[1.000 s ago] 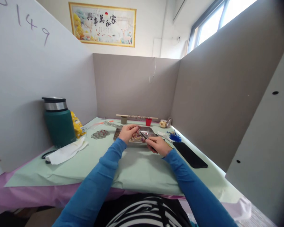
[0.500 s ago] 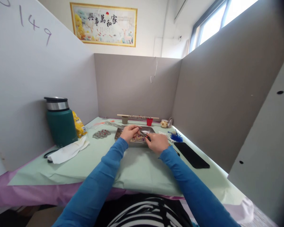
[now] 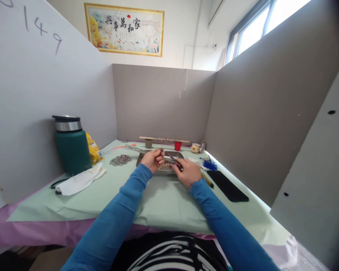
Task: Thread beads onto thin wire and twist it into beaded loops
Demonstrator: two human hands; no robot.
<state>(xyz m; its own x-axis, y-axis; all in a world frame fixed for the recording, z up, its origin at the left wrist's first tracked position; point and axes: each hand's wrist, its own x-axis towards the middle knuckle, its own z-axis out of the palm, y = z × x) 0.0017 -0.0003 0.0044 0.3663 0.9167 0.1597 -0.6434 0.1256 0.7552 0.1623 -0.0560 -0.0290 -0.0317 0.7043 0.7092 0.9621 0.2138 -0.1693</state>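
Observation:
My right hand is closed around slim dark pliers, whose jaws point up and to the left. Fingers pinched together, my left hand holds something too small to make out at its fingertips. Both hands are over a metal tray of small mixed beads, and a gap separates the pliers' tips from my left fingers. Left of the tray lies a pile of beaded wire pieces. Thin straight wires stretch from the tray's back left.
Behind the tray, a rod strung with beads rests across a khaki cup and a red cup. A black phone and blue tassel lie right. A green bottle and white cloth are left.
My hands have moved apart. The pliers have come away from my left fingers, and my left hand has risen slightly.

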